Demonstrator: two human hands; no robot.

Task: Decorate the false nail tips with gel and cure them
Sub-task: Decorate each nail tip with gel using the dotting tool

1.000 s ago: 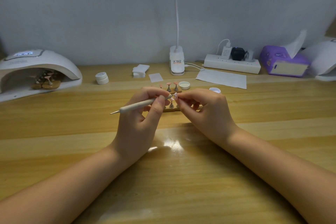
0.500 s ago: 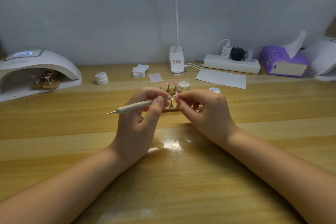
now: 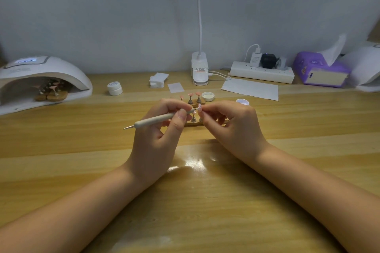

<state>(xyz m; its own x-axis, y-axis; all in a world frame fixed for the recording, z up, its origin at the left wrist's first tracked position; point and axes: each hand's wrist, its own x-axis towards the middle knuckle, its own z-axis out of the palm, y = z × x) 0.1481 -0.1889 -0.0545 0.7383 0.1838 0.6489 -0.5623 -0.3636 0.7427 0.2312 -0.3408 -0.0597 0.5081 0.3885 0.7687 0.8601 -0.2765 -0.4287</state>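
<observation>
At the centre of the frame, a small pale pink false nail tip is pinched between the curled fingertips of the right hand, raised just above the wooden table. The left hand grips a slim cream-coloured dotting tool with a metal point at each end; thumb and fingers are curled round its shaft, and its near tip meets the nail tip. The tool's other metal end points toward the left of the frame.

Directly behind the hands sits a wooden holder strip with small metal stands, partly hidden by the fingers. A second row of stands carrying pink nail tips rises just beyond it. To their right lie a white round lid or dish of pale gel and, farther right, a small white open jar.

At the left edge of the frame stands a white domed curing lamp with a lit display; inside its opening rests another wooden holder with pink nail tips. To its right is a closed white round jar, then a stack of white wipes and a single small white square.

At centre back stands the white clip base of a desk lamp. To the right lie a white paper sheet, a white power strip with plugs and a purple tissue pack.
</observation>
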